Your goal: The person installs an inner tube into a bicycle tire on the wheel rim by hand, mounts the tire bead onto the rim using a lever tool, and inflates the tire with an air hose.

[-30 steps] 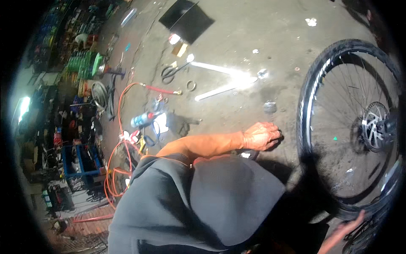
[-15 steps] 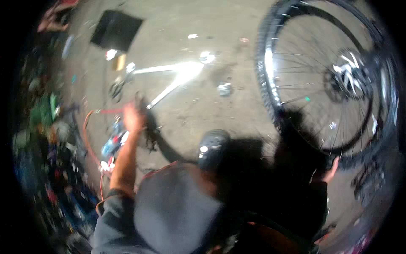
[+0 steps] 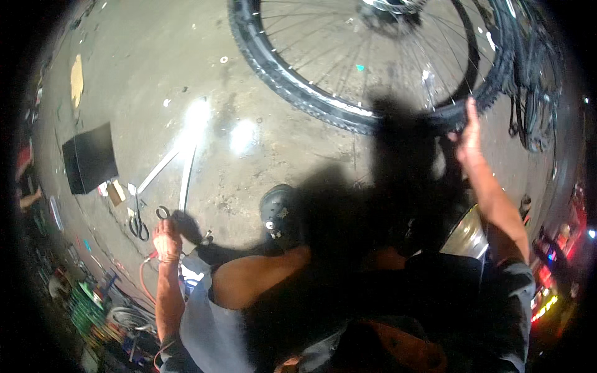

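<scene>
Right hand (image 3: 467, 142) grips the bicycle wheel (image 3: 336, 114) — round rather than long, its brake disc (image 3: 404, 6) facing the camera.

Wearer's hands: two, one left hand (image 3: 166, 241) and one right hand (image 3: 469, 142). Pale bars (image 3: 186, 177): two. Single items: one large bicycle wheel (image 3: 311, 105), one dark ring (image 3: 157, 212), one pair of scissors (image 3: 136, 212), one dark shoe (image 3: 278, 206).

Head-worn fisheye, steeply downward
</scene>
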Demonstrator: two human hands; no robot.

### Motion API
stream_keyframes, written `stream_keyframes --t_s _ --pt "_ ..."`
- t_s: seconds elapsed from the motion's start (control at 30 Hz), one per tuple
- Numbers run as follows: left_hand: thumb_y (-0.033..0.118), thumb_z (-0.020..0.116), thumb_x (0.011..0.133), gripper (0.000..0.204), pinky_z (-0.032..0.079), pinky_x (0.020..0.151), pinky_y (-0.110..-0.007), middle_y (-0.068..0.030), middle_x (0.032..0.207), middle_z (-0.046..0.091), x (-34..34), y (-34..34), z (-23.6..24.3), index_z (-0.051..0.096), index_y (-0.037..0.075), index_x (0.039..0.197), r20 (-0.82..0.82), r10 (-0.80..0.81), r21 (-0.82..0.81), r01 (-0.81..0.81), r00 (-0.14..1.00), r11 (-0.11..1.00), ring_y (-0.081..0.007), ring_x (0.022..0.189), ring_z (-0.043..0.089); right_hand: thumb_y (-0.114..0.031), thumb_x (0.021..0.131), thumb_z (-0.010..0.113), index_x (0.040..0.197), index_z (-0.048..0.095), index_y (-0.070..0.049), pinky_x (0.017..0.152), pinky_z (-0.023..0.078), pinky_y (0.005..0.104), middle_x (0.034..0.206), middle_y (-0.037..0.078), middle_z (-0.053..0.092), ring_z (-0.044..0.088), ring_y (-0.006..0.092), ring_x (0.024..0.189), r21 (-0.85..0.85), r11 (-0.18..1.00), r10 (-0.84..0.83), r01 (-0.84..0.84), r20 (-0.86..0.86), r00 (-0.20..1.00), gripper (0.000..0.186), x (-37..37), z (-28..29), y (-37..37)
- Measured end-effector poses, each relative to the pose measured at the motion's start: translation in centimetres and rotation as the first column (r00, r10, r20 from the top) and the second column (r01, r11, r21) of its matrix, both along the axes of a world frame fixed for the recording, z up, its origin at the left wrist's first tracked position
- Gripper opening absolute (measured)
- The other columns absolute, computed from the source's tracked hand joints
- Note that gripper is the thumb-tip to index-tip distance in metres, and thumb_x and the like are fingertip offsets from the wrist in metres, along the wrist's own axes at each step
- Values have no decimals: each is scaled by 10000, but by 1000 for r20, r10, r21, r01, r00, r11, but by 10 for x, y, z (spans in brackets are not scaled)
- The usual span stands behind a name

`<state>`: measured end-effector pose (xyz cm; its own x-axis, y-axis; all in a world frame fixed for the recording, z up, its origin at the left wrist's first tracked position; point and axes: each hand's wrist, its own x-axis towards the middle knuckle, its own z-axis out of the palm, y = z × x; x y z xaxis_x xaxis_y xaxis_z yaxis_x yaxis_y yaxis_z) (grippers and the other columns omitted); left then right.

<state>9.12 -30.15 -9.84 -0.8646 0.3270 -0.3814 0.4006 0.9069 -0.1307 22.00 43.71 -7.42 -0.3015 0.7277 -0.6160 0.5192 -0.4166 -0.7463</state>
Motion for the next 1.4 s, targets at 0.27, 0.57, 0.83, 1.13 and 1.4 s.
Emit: stream_keyframes --t_s 0.27,0.57,0.83,1.13,1.4 --pt "255 581 916 245 461 571 -275 -35 772 526 -42 322 99 472 42 971 785 -363 561 -328 502 760 -105 671 544 -625 830 508 1160 516 20 972 392 475 1101 149 584 529 329 1064 -368 929 -356 -42 -919 169 725 9 -75 -81" --pt "268 649 842 349 378 701 -243 -3 845 538 4 421 88 597 2 1061 800 -536 230 -689 -269 688 -89 786 486 -597 838 318 942 609 -13 830 429 538 809 151 613 568 379 844 -686 718 -687 117 -670 282 660 -28 -81 -99" --pt "153 653 835 304 435 727 -249 -31 925 584 -5 451 84 582 3 1090 776 -548 316 -558 -314 767 -111 863 520 -416 875 436 609 529 -125 548 421 370 502 13 478 496 222 519 -522 852 -473 40 -736 485 406 -41 -72 -33" --pt "162 489 844 450 368 428 -195 -28 654 527 -69 532 84 468 21 1271 947 -271 101 -640 -173 761 -97 529 473 -531 932 381 1260 461 -30 922 418 417 1246 129 504 515 237 979 -341 742 -656 577 -546 521 604 3 -80 -120" --pt "198 530 932 376 431 420 -210 -13 667 554 -84 591 48 492 63 1281 802 -426 510 -110 419 853 -85 484 529 -306 909 585 1168 516 4 788 480 289 1005 79 602 566 162 895 -269 922 -386 280 -568 726 409 -8 -66 -161"
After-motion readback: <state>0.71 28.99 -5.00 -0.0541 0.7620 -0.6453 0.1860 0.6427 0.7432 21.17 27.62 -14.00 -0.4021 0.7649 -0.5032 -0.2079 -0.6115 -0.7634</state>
